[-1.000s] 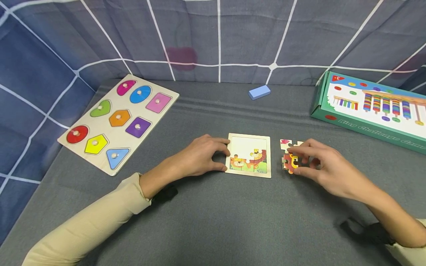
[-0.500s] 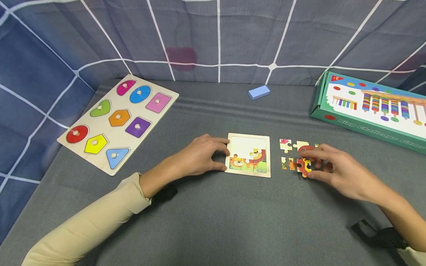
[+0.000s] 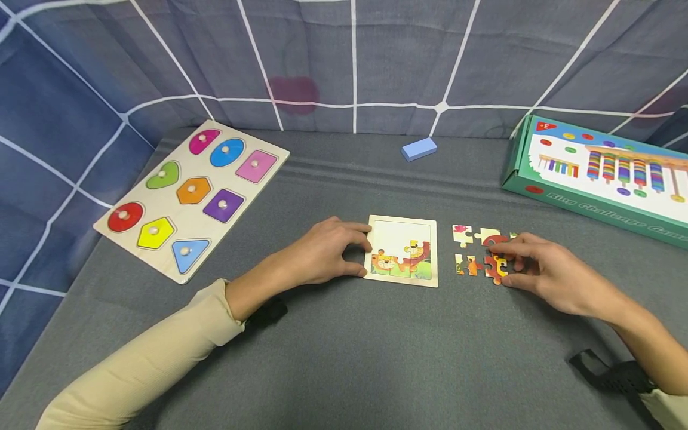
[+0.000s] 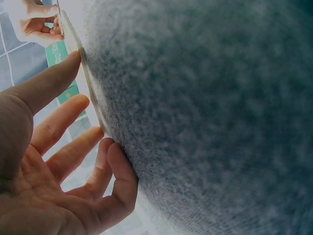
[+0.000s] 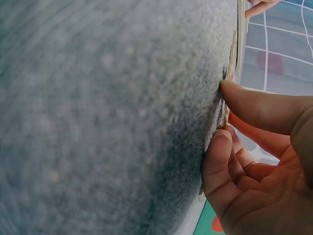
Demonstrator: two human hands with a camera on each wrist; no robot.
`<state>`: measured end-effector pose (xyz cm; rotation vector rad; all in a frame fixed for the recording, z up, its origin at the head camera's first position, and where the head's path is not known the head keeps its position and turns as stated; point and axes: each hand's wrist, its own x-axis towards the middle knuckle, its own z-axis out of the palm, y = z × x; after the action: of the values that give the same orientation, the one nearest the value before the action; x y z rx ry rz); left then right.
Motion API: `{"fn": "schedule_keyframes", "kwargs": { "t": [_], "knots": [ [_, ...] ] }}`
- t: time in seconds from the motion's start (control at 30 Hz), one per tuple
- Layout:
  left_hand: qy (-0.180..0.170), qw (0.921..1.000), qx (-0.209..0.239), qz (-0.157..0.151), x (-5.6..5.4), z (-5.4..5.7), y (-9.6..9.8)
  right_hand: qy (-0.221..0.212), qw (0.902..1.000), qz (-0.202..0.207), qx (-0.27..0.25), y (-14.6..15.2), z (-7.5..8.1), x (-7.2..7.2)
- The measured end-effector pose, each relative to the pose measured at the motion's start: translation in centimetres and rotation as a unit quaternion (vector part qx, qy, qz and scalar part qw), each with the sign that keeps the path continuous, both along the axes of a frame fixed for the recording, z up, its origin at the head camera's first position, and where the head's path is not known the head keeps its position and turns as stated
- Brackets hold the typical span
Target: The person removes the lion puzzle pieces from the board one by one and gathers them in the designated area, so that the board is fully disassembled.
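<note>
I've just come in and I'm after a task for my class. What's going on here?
A person's left hand touches the left edge of a small puzzle tray, while the right hand pinches a red-and-yellow piece to the right of the tray. Fitted pieces cover the tray's lower part; its upper part is plain white. Other loose pieces lie near the pinched one, so the puzzle is only partly done.

Red piece (image 3: 495, 270) farther right, apparently lower
</note>
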<state>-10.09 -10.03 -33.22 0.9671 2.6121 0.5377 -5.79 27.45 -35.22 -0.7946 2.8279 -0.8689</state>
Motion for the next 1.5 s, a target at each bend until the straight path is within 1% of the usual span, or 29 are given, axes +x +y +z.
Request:
{"fn": "schedule_keyframes", "kwargs": {
  "t": [0.4,0.7,0.83,0.9,1.0,1.2,1.33,1.43,1.5],
  "knots": [
    [0.007,1.0,0.0,-0.003,0.1,0.0,-0.1,0.0,0.9999,-0.005,0.011,0.1,-0.1,0.0],
    [0.009,0.9999,0.003,-0.005,0.0,0.1,-0.1,0.004,0.9995,-0.012,0.028,-0.3,0.5,0.2],
    [0.009,0.9999,0.004,-0.006,0.0,0.0,-0.1,0.0,0.9994,-0.029,0.02,-0.5,0.8,0.3],
    [0.006,1.0,0.002,-0.005,0.0,0.0,-0.1,0.002,0.9993,-0.036,0.008,-0.8,0.9,0.4],
    [0.003,1.0,0.0,-0.003,0.0,0.0,0.0,0.011,0.9992,-0.036,-0.013,-1.5,1.1,0.5],
    [0.005,1.0,0.001,-0.003,0.0,-0.1,0.0,0.04,0.9983,-0.016,-0.039,-3.7,1.7,0.8],
    [0.003,1.0,0.002,-0.003,0.0,-0.1,0.0,0.044,0.9974,-0.014,-0.056,-5.6,1.9,1.1],
    [0.004,1.0,0.003,-0.004,0.0,-0.1,0.0,0.029,0.9968,-0.017,-0.073,-7.0,1.9,1.0],
    [0.004,1.0,0.003,-0.005,0.0,-0.1,-0.1,0.016,0.9969,-0.015,-0.075,-8.0,2.0,0.8]
  ]
}}
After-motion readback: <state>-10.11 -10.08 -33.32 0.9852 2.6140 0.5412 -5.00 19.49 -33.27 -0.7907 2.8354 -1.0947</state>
